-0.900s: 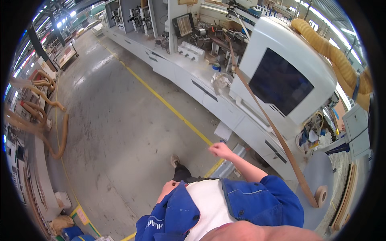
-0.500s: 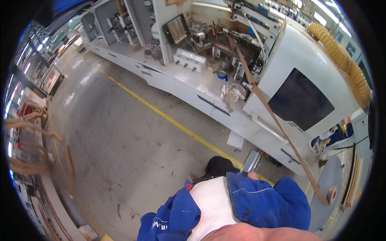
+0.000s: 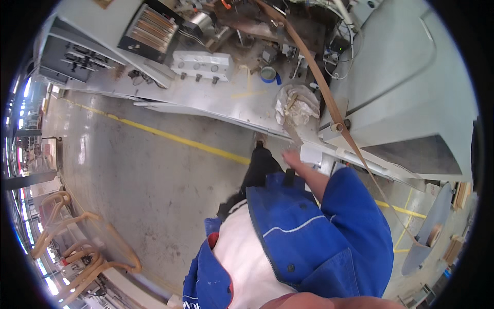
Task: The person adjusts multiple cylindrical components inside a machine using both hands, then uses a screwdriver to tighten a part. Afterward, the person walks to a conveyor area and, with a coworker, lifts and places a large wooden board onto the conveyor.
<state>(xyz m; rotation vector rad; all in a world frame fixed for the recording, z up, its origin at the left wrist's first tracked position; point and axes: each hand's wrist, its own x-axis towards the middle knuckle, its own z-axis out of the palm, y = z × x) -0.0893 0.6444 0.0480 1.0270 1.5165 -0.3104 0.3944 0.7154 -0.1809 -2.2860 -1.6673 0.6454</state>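
Note:
My bare right forearm reaches forward from a blue sleeve, and my right hand hovers low beside the machine's front edge. The hand is small and blurred, so its fingers do not show clearly. Just beyond it, a crumpled whitish plastic bag lies on the machine ledge, a ragged tail hanging toward the hand; I cannot tell whether they touch. A brown strip of edge banding runs past a small guide roller down to a coil on a grey disc. My left hand is out of view.
On the ledge sit a blue tape roll and a white box with black knobs. The machine's white hood rises at right. A yellow line crosses the grey floor. Tan curved tubing stands at left.
The view has shifted closer to the machine, and its ledge now looks larger. My right forearm and hand have come out in front of my body toward the ledge.

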